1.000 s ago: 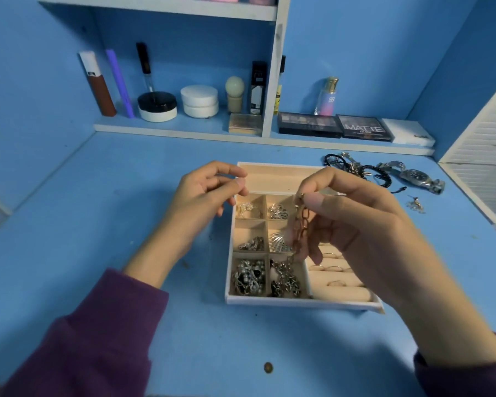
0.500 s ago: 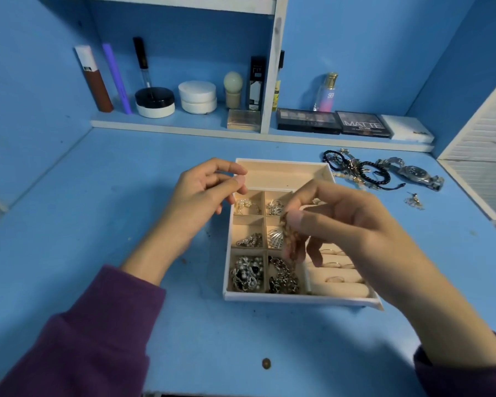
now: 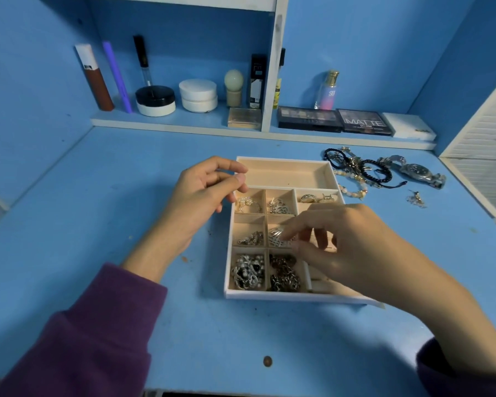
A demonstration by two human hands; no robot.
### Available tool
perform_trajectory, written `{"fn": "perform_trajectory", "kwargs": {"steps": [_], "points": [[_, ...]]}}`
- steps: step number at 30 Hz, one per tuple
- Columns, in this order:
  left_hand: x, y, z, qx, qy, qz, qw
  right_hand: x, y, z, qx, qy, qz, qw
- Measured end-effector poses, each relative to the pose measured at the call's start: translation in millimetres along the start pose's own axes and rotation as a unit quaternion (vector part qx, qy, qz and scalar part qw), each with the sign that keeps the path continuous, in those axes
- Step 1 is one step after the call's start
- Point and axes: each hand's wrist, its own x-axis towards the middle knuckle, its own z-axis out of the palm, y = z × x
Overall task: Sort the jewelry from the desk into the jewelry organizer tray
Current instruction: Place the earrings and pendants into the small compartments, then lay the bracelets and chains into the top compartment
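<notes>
The cream jewelry organizer tray (image 3: pixel 284 295) sits mid-desk, its small compartments holding silver and pearl pieces. A dark gold chain (image 3: pixel 284 275) lies in the front middle compartment. My right hand (image 3: pixel 355 247) hovers over the tray's right side, fingers loosely spread and pointing down near a silver piece (image 3: pixel 277 236); it holds nothing that I can see. My left hand (image 3: pixel 201 196) hangs at the tray's left rim, fingers loosely curled and empty. Black cord bracelets (image 3: pixel 355 170), a beaded bracelet (image 3: pixel 352 191), a silver watch (image 3: pixel 415 170) and a small earring (image 3: pixel 415 199) lie on the desk at the right.
A low shelf at the back carries cosmetics: jars (image 3: pixel 198 94), tubes, a perfume bottle (image 3: pixel 327 91) and eyeshadow palettes (image 3: pixel 364 121). A white louvered panel (image 3: pixel 484 144) borders the desk's right edge. The tray's long back compartment (image 3: pixel 284 173) holds nothing.
My right hand lowered the gold chain into the tray's front middle compartment and let it go. My left hand stayed by the tray's left rim.
</notes>
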Motion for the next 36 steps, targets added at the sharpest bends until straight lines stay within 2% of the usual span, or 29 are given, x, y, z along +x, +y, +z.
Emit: {"fn": "perform_trajectory", "kwargs": {"steps": [11,16,19,22,26,30,33,36], "points": [[-1,3,0,0.007,0.002,-0.006,1.000,-5,2,9,-0.077,-0.049,-0.061,0.994],[-2,10,4,0.009,-0.010,0.004,1.000,-2,10,-2,0.040,-0.049,-0.031,0.997],[-2,21,15,0.027,-0.074,0.010,0.997,-3,36,-17,0.070,0.006,0.008,0.998],[0,38,36,0.054,-0.158,0.019,0.986,-8,79,-35,0.037,0.094,0.083,0.991],[9,53,74,0.090,-0.226,0.048,0.969,-14,141,-56,-0.017,0.205,0.229,0.952],[19,54,110,0.119,-0.262,0.061,0.956,-13,173,-56,-0.055,0.208,0.305,0.928],[20,50,130,0.125,-0.269,0.071,0.952,-10,177,-49,-0.074,0.199,0.304,0.929],[21,46,142,0.132,-0.276,0.083,0.948,-9,177,-48,-0.048,0.205,0.302,0.930]]}}
